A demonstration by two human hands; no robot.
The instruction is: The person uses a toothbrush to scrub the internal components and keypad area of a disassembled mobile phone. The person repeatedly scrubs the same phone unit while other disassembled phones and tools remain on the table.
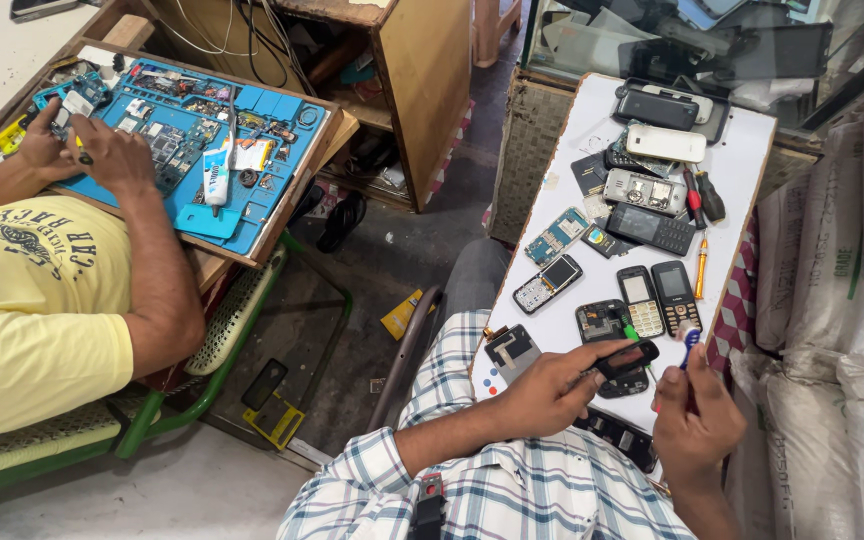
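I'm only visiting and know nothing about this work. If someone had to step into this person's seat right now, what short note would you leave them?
Left hand: holds a small black phone part over the white board.
Right hand: grips a blue-tipped tool, tip up, close to that part.
On the board: two keypad phones, several opened phones and circuit boards, a white phone, screwdrivers at the right edge.
Done: many phones lie already opened.
Left: the black part is in hand, not set down.
Nearby: another person in a yellow shirt works at a blue mat; those hands are not yours.

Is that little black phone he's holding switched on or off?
Off, it seems: the screen of the black phone in the left hand is dark.
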